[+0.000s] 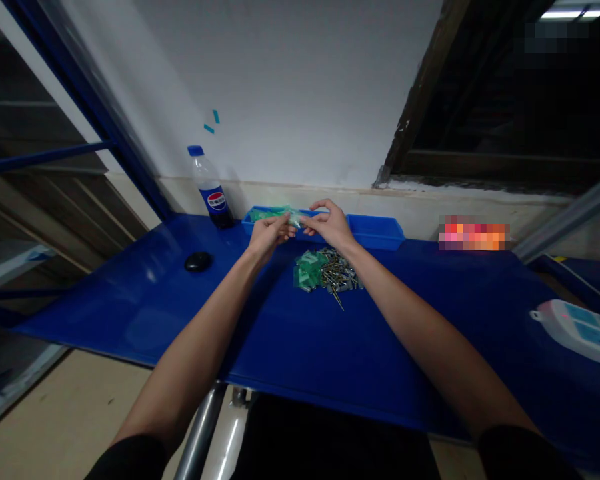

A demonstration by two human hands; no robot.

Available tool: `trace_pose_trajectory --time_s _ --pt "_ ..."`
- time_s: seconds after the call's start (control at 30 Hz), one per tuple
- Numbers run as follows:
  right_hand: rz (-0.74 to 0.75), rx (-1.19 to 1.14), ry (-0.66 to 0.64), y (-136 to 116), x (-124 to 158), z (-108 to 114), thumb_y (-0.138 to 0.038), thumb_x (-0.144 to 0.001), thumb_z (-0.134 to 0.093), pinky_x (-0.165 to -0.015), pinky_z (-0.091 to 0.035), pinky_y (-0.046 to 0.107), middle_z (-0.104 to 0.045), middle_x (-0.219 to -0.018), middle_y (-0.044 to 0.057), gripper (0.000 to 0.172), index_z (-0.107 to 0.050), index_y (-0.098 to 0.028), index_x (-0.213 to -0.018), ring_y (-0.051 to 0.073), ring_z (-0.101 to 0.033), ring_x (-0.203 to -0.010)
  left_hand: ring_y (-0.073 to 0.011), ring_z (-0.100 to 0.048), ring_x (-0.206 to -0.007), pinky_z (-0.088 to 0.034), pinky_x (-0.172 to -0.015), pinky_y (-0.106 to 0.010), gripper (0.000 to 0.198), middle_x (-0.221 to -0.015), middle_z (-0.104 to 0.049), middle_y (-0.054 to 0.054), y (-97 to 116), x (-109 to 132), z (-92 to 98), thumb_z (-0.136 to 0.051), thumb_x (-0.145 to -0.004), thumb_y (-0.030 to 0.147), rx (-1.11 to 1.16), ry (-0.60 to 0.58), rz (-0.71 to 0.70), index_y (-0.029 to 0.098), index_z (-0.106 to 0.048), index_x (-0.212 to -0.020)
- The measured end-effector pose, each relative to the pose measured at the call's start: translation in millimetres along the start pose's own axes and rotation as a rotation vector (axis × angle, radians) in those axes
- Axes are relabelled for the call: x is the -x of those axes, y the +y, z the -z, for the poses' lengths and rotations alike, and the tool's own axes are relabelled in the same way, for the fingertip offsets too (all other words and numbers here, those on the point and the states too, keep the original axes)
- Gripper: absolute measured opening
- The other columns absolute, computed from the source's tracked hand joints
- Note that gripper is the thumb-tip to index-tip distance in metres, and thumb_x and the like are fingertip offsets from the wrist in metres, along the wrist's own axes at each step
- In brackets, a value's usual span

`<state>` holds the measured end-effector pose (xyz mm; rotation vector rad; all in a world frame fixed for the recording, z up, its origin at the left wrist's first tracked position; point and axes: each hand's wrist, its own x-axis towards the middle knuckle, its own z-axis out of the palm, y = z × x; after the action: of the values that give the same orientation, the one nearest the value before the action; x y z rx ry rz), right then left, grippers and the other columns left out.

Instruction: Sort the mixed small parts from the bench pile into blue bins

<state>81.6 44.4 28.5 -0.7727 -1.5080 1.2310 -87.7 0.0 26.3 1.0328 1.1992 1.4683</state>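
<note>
A small clear-green plastic bag (295,217) is stretched between my two hands, above the front edge of a blue tray (375,230). My left hand (271,235) pinches the bag's left side. On its right side, the thumb and forefinger of my right hand (331,225) close on the bag, with the other fingers curved above. More green bags (267,213) lie in the tray's left part, behind my left hand. Below my hands, a pile of metal screws and grey pieces (336,270) rests on the blue table, with green bags (309,269) at its left side.
A cola bottle (213,193) stands by the wall at the left, and a black round object (198,261) lies in front of it. A white power strip (580,328) is at the right. A blurred-out, reddish item (474,235) sits near the wall.
</note>
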Motion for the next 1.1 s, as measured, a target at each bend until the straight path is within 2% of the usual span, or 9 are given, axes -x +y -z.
trace_pose_trajectory --time_s 0.1,0.2,0.37,0.47,0.53,0.63,0.7,0.87,1.1 --pt "0.012 0.002 0.040 3.6 -4.1 -12.1 -0.056 -0.065 -0.090 -0.058 -0.053 0.026 -0.070 -0.067 -0.004 0.054 -0.056 -0.027 -0.096 0.015 -0.067 -0.059 -0.0070 -0.068 -0.063 -0.053 -0.057 -0.012 0.027 -0.079 -0.075 -0.009 -1.1 -6.3 4.7 -0.076 -0.091 0.035 0.193 0.173 0.050 0.011 -0.070 -0.079" --pt "0.010 -0.040 0.019 2.7 -0.3 -17.9 -0.060 -0.070 -0.086 -0.057 -0.053 0.026 -0.073 -0.070 -0.002 0.050 -0.058 -0.026 -0.095 0.014 -0.067 -0.059 -0.0096 -0.074 -0.075 -0.058 -0.070 -0.013 0.020 -0.083 -0.076 -0.010 -2.9 -9.8 7.3 -0.073 -0.094 0.028 0.312 0.247 0.091 0.011 -0.069 -0.085" --pt "0.042 -0.025 0.008 0.5 9.1 -9.0 -0.054 -0.078 -0.081 -0.056 -0.053 0.025 -0.074 -0.073 0.000 0.040 -0.062 -0.024 -0.098 0.014 -0.068 -0.060 -0.0143 -0.074 -0.072 -0.061 -0.069 -0.022 0.019 -0.080 -0.076 -0.010 -12.0 -10.4 12.4 -0.067 -0.094 0.026 0.022 0.249 0.070 0.010 -0.070 -0.085" --pt "0.035 0.069 0.010 0.1 11.8 5.7 -0.045 -0.083 -0.078 -0.056 -0.052 0.026 -0.074 -0.073 0.001 0.029 -0.064 -0.023 -0.094 0.014 -0.067 -0.060 -0.0167 -0.070 -0.064 -0.056 -0.061 -0.025 0.027 -0.074 -0.075 -0.008 -15.1 -6.6 16.4 -0.065 -0.093 0.034 -0.501 0.133 -0.105 0.012 -0.074 -0.080" --pt "0.021 0.185 -0.030 -1.6 12.9 17.8 -0.037 -0.084 -0.077 -0.057 -0.051 0.027 -0.073 -0.072 0.002 0.020 -0.067 -0.021 -0.090 0.014 -0.066 -0.059 -0.0185 -0.070 -0.066 -0.054 -0.063 -0.027 0.032 -0.074 -0.076 -0.008 -14.4 -2.5 17.5 -0.068 -0.090 0.042 -0.805 -0.062 -0.274 0.014 -0.077 -0.080" --pt "0.023 0.314 -0.112 -8.5 14.1 36.1 -0.029 -0.086 -0.073 -0.058 -0.051 0.028 -0.074 -0.074 0.004 0.010 -0.069 -0.019 -0.088 0.015 -0.065 -0.058 -0.0217 -0.073 -0.080 -0.054 -0.072 -0.029 0.038 -0.090 -0.080 -0.008 -12.2 3.6 14.8 -0.073 -0.084 0.053 -0.997 -0.410 -0.418 0.017 -0.081 -0.094" --pt "0.026 0.345 -0.148 -15.1 14.8 45.9 -0.029 -0.088 -0.071 -0.060 -0.051 0.029 -0.074 -0.076 0.005 0.010 -0.070 -0.019 -0.089 0.015 -0.066 -0.060 -0.0229 -0.074 -0.087 -0.055 -0.077 -0.031 0.043 -0.101 -0.080 -0.010 -12.5 6.2 11.0 -0.076 -0.081 0.054 -1.024 -0.530 -0.424 0.018 -0.081 -0.104" --pt "-0.011 0.345 -0.185 -26.2 15.4 56.2 -0.028 -0.090 -0.070 -0.063 -0.052 0.029 -0.076 -0.080 0.007 0.011 -0.071 -0.018 -0.093 0.015 -0.067 -0.065 -0.0239 -0.076 -0.091 -0.056 -0.081 -0.032 0.045 -0.104 -0.080 -0.012 -19.1 4.5 5.7 -0.078 -0.079 0.047 -0.989 -0.576 -0.382 0.016 -0.079 -0.112" --pt "-0.015 0.408 -0.264 -12.5 13.1 54.2 -0.029 -0.089 -0.073 -0.064 -0.052 0.029 -0.076 -0.079 0.006 0.013 -0.074 -0.019 -0.097 0.016 -0.069 -0.068 -0.0213 -0.074 -0.088 -0.058 -0.079 -0.031 0.056 -0.103 -0.078 -0.011 -22.2 -2.2 8.2 -0.088 -0.067 0.034 -0.714 -0.425 -0.268 0.015 -0.076 -0.118"
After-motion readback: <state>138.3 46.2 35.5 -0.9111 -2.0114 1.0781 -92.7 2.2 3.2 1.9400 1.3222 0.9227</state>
